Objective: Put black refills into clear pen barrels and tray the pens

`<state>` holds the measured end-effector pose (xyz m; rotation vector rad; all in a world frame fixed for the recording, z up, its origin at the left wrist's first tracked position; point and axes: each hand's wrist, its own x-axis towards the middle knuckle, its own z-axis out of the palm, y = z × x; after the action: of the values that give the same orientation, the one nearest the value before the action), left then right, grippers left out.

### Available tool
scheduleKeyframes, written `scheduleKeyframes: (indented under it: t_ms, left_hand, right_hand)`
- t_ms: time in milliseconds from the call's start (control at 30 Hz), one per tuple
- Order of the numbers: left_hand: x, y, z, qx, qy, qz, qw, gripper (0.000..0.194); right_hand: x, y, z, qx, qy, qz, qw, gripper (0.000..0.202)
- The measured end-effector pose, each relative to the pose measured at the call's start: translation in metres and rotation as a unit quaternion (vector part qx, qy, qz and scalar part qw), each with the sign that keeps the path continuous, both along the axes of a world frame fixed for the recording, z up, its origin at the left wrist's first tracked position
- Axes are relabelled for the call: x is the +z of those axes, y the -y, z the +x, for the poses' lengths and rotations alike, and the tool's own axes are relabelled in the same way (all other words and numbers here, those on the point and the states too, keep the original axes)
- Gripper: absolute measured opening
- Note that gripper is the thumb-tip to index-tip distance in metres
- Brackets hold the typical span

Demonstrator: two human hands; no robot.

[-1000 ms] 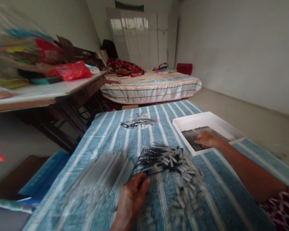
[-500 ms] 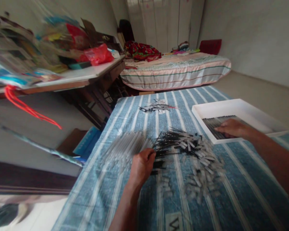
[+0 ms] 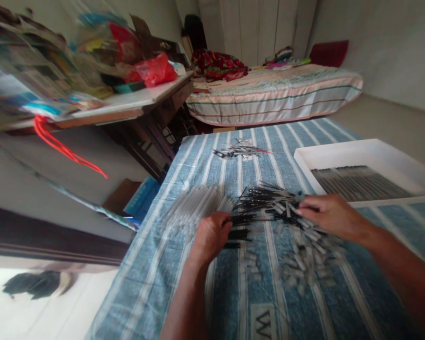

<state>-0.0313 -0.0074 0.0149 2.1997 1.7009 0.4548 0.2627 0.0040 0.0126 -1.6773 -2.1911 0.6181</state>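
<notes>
My left hand (image 3: pixel 212 234) is closed in a pinch at the lower right edge of a pile of clear tubes (image 3: pixel 194 208); what it holds is hidden. Thin black rods (image 3: pixel 260 198) lie just to its right. My right hand (image 3: pixel 326 212) has its thumb and fingers together above the right side of the heap of short whitish caps (image 3: pixel 306 257); anything between its fingertips is too small to name. Behind that hand stands a white box (image 3: pixel 302 167) with a row of dark-tipped tubes (image 3: pixel 361 182) inside.
A blue striped cloth (image 3: pixel 145 302) covers the table. Farther back lies a small bunch of dark and red pieces (image 3: pixel 242 150). A cluttered side table (image 3: pixel 127 111) with a red bag (image 3: pixel 156 71) stands left, and a bed (image 3: pixel 276 99) is beyond.
My right hand has come out of the white box and moved left and toward me, to the caps. My left hand has stayed by the tubes. The view has shifted slightly.
</notes>
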Motion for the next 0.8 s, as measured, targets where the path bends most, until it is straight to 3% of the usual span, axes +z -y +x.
scheduleKeyframes:
  t_ms: [100, 200, 300, 500, 800]
  left_hand:
    - [-0.003, -0.002, -0.003, 0.038, -0.041, 0.006, 0.998, 0.014]
    - [-0.008, -0.001, 0.001, 0.075, -0.086, 0.015, 0.993, 0.013]
    - [-0.012, 0.000, 0.009, 0.104, -0.133, 0.020, 0.985, 0.015]
    - [-0.015, -0.002, 0.018, 0.147, -0.196, 0.014, 0.969, 0.018]
    - [-0.016, -0.009, 0.022, 0.142, -0.237, 0.019, 0.961, 0.023]
  right_hand:
    - [-0.004, 0.020, -0.047, 0.105, 0.027, -0.030, 0.994, 0.024]
    - [-0.005, 0.031, -0.081, 0.163, 0.091, -0.019, 0.982, 0.021]
    - [-0.008, 0.035, -0.099, 0.192, 0.140, 0.000, 0.971, 0.017]
    - [-0.017, 0.035, -0.104, 0.195, 0.161, -0.004, 0.967, 0.019]
    - [-0.017, 0.031, -0.093, 0.214, 0.151, 0.007, 0.965, 0.019]
